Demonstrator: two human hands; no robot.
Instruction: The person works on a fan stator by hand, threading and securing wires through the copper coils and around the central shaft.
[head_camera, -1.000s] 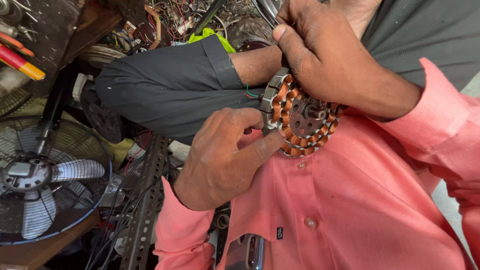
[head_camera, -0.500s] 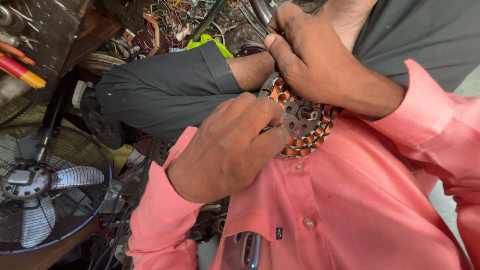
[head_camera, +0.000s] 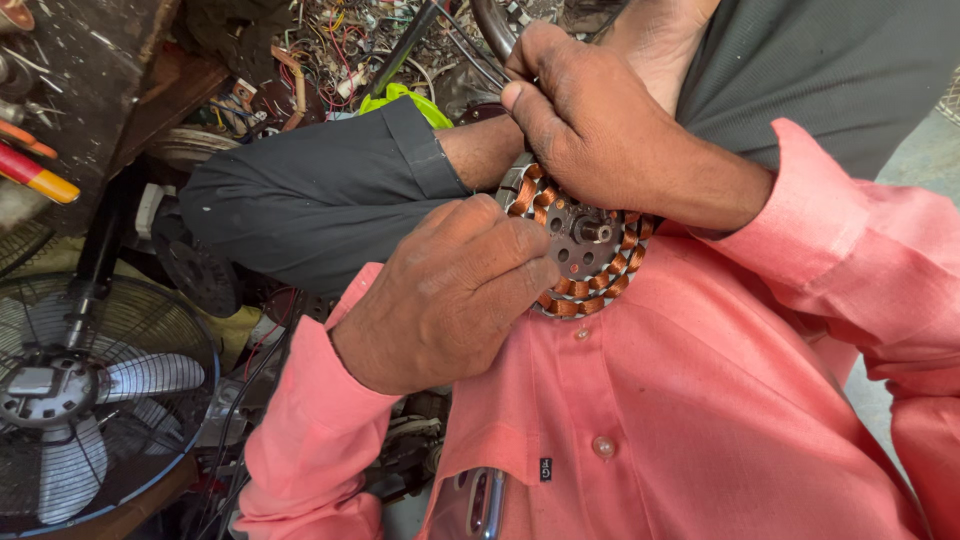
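A single head-worn camera looks steeply down the person's own chest, very near both hands (left hand (head_camera: 450, 295) lower, right hand (head_camera: 600, 130) above); no second view shares the scene.

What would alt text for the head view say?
Two hands in pink sleeves hold a round copper-wound motor stator against the chest: left hand at its edge, right hand pinching thin dark wires. A caged fan sits lower left.
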